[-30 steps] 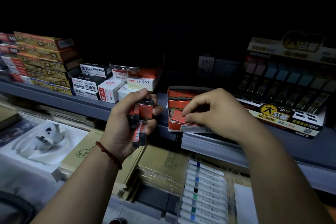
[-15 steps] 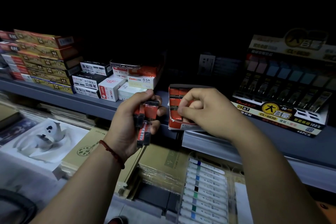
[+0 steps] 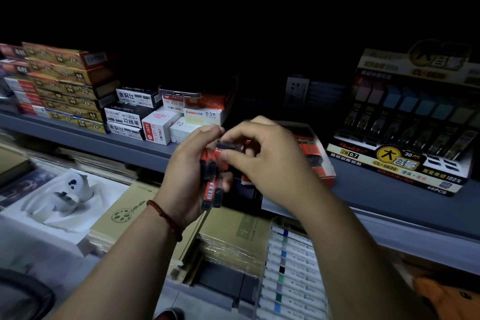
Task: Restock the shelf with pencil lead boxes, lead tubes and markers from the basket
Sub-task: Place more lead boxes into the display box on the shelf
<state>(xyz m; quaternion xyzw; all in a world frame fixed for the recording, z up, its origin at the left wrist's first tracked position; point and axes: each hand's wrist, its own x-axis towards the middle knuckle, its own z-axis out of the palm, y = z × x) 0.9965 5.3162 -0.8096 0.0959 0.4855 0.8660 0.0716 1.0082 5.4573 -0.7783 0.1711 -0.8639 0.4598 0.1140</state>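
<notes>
Frame centre: left hand (image 3: 187, 182) clasps a bunch of lead tubes (image 3: 211, 187); right hand (image 3: 272, 163) pinches the top tube (image 3: 228, 146). Judged light, stiff, slick plastic with brittle contents; best pinched across the flat sides. Red display box (image 3: 318, 161) sits just behind, on the shelf (image 3: 104, 139).

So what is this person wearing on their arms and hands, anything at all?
Very little. Both forearms are bare as far as the picture shows, with no sleeves in view and no gloves. The left hand has a red braided cord bracelet around its wrist. The right hand shows no bracelet or watch, and no rings are visible on the fingers that show.
</notes>
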